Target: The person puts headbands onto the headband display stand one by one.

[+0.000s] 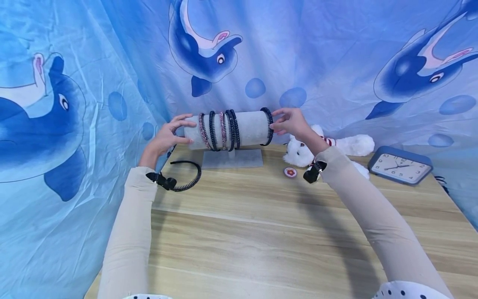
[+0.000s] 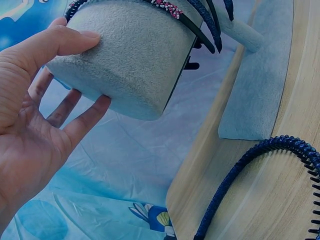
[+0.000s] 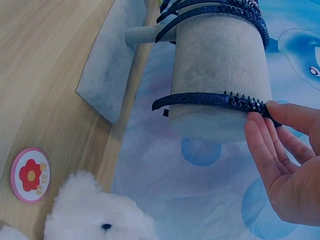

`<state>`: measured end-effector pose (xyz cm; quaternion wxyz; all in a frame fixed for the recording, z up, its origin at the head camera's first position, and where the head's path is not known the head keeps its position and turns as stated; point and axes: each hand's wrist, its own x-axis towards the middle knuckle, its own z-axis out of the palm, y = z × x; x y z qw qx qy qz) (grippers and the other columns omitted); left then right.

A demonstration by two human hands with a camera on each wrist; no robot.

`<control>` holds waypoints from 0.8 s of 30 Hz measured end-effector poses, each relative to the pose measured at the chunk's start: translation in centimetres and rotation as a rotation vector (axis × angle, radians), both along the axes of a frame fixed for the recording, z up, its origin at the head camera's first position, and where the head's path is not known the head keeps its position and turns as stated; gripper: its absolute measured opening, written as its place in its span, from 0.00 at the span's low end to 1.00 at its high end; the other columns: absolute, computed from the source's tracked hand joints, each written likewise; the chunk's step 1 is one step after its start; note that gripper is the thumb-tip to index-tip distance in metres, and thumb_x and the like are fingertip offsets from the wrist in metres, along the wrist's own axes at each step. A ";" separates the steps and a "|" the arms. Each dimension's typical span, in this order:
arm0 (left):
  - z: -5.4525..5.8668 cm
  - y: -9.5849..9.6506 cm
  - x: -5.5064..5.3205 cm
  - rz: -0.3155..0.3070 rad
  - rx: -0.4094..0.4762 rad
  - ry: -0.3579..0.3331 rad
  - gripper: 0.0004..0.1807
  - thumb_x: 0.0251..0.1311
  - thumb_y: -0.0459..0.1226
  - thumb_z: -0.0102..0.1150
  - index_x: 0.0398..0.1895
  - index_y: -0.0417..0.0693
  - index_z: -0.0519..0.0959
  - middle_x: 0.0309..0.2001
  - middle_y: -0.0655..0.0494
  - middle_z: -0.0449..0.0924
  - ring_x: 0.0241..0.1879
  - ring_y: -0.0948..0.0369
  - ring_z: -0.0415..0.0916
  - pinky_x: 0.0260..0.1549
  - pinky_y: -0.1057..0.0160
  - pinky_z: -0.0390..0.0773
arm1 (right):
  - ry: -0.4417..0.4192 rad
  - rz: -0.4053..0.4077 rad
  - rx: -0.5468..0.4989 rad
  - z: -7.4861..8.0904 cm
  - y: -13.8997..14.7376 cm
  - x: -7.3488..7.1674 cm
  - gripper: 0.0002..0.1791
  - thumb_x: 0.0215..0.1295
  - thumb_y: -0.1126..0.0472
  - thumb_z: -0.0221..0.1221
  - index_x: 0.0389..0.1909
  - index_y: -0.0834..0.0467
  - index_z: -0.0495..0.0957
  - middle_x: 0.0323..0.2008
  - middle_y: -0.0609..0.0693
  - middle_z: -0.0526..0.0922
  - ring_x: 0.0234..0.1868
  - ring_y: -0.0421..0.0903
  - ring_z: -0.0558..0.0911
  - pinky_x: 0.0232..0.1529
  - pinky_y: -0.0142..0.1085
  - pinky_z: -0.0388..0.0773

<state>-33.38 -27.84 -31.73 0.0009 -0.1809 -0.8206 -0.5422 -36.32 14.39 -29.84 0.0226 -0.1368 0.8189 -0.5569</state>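
Note:
A grey plush headband display stand (image 1: 251, 126) stands at the back of the table, its horizontal roll carrying several dark and pink-beaded headbands (image 1: 224, 132) near the middle. My left hand (image 1: 163, 139) grips the roll's left end; in the left wrist view its thumb rests on the plush and the other fingers curve round the far side. Around the roll's right end sits a dark glittery toothed headband (image 3: 200, 99). My right hand (image 1: 293, 122) pinches this headband's edge between thumb and fingers. Another dark toothed headband (image 1: 192, 182) lies on the table below my left wrist.
A white plush toy (image 1: 298, 153) lies beneath my right forearm, with a round flower badge (image 1: 290, 172) beside it. A blue clock (image 1: 401, 165) stands on the right. Blue dolphin-print curtains (image 1: 261, 50) hang close behind the wooden table (image 1: 239, 232).

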 end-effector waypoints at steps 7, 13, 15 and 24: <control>0.1 0.0 0.1 0.000 0.008 0.004 0.28 0.52 0.21 0.70 0.60 0.33 0.78 0.79 0.52 0.57 0.81 0.51 0.46 0.77 0.46 0.58 | 0.062 0.039 0.065 -0.1 0.5 -0.4 0.26 0.64 0.68 0.67 0.63 0.64 0.76 0.38 0.58 0.86 0.35 0.44 0.88 0.36 0.32 0.87; -0.3 -0.1 -0.1 -0.006 0.016 -0.002 0.28 0.52 0.21 0.70 0.59 0.34 0.78 0.80 0.51 0.56 0.80 0.52 0.47 0.77 0.45 0.57 | 0.147 0.152 0.173 -0.2 1.2 -1.3 0.36 0.59 0.72 0.69 0.70 0.61 0.71 0.64 0.64 0.78 0.61 0.59 0.81 0.59 0.47 0.82; -0.4 -0.1 -0.1 -0.008 0.022 0.000 0.28 0.52 0.20 0.69 0.59 0.33 0.78 0.79 0.50 0.56 0.80 0.52 0.47 0.77 0.45 0.56 | 0.156 0.199 0.176 -0.2 1.3 -1.6 0.39 0.58 0.73 0.69 0.72 0.60 0.70 0.70 0.62 0.73 0.67 0.62 0.76 0.65 0.53 0.77; -0.1 0.0 0.0 0.000 0.027 -0.006 0.28 0.51 0.20 0.69 0.58 0.35 0.79 0.80 0.51 0.56 0.80 0.51 0.48 0.77 0.47 0.58 | 0.174 0.248 0.214 -0.1 1.6 -2.4 0.38 0.58 0.72 0.70 0.71 0.60 0.71 0.75 0.58 0.67 0.74 0.59 0.68 0.73 0.54 0.68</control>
